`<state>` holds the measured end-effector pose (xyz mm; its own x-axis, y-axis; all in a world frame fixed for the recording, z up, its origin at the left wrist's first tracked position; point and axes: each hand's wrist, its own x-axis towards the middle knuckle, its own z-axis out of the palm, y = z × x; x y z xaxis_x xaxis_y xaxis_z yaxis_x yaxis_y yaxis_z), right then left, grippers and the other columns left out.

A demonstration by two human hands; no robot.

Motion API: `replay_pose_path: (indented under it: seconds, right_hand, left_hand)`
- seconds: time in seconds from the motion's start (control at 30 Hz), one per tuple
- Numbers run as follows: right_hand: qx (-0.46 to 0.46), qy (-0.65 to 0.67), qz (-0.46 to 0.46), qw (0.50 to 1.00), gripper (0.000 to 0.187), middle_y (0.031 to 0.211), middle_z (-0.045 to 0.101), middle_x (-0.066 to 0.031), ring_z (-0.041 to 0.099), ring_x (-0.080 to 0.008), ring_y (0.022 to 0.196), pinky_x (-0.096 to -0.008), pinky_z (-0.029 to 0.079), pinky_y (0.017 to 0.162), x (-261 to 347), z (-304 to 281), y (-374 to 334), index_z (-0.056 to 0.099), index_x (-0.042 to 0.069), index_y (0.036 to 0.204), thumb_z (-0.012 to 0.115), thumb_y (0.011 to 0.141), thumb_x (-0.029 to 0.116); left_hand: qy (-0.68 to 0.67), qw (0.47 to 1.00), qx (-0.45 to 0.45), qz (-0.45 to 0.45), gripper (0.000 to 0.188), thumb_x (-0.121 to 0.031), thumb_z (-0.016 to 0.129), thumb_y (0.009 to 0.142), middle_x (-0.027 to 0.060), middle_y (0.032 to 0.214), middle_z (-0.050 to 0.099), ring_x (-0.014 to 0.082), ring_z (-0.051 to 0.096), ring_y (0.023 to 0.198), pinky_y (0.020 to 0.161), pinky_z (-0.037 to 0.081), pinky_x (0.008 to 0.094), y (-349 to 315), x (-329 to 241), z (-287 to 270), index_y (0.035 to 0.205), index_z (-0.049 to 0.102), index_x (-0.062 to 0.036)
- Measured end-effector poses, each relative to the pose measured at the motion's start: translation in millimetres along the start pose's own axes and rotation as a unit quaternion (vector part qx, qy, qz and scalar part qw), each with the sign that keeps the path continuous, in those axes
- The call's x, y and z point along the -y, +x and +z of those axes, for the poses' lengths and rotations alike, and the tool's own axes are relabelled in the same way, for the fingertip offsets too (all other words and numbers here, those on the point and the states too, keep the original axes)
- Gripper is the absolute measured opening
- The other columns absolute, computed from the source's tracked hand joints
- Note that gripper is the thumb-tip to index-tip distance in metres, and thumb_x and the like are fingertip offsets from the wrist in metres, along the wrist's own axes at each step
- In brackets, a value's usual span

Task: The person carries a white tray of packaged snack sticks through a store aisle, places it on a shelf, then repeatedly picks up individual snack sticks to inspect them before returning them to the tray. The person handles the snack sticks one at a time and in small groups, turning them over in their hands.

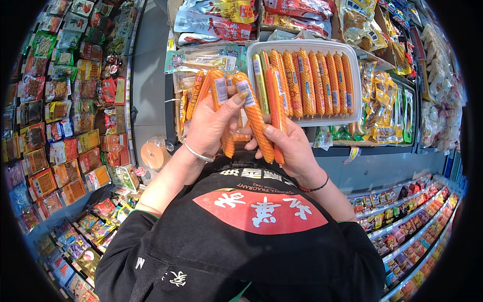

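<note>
My left hand is closed around several orange wrapped sausages, held in front of my chest. Another wrapped sausage slants down between the two hands, its label by my left thumb and its lower end by my right fingers. My right hand grips a smooth orange-red sausage, which stands over the near left corner of a clear plastic tub. Inside that tub, a row of orange wrapped sausages lies side by side, with a yellow-green one at the left end.
Behind the tub are boxes of red and yellow snack pouches. Yellow packets fill a bin to its right. Shelves of packaged snacks line the left, and lower shelves the right. A round tan item sits near my left forearm.
</note>
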<state>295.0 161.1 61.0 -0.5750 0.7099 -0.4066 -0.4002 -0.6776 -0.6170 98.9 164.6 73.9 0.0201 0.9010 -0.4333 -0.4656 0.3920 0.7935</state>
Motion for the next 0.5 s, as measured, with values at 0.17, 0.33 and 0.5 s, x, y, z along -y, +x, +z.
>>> replay_pose_path:
  seconds: [0.17,0.33,0.5]
  right_hand:
    - [0.001,-0.101,-0.018,0.995,0.041,0.114,0.065,-0.0181,0.07,-0.0195,0.087,-0.0264,0.059,0.067,-0.5,2.3,-1.6,0.047,-0.004,0.133,0.061,0.1,0.017]
    - [0.028,-0.055,0.009,0.998,0.039,0.108,0.068,-0.0157,0.07,-0.0176,0.083,-0.0254,0.058,0.066,2.4,-1.2,-2.3,0.048,-0.003,0.133,0.061,0.1,0.016]
    - [0.034,-0.039,0.02,0.998,0.038,0.107,0.068,-0.0168,0.071,-0.0184,0.082,-0.026,0.058,0.065,3.8,-0.9,-3.4,0.048,-0.003,0.132,0.06,0.101,0.016]
  left_hand:
    - [-0.01,0.999,-0.037,0.025,0.029,-0.026,0.072,0.095,-0.0053,0.07,0.056,0.0032,0.049,0.055,0.051,0.041,0.018,5.1,-5.2,-4.2,0.113,0.063,-0.0059]
    - [-0.033,0.999,-0.016,0.02,0.028,-0.03,0.069,0.097,-0.0035,0.078,0.061,0.0023,0.051,0.059,0.052,0.041,0.017,2.1,-8.0,-5.0,0.113,0.063,-0.0081]
    - [-0.039,0.999,0.01,0.021,0.028,-0.032,0.066,0.099,0.0027,0.096,0.07,0.0016,0.052,0.064,0.054,0.041,0.0162,2.5,-9.0,-5.7,0.115,0.062,-0.0095]
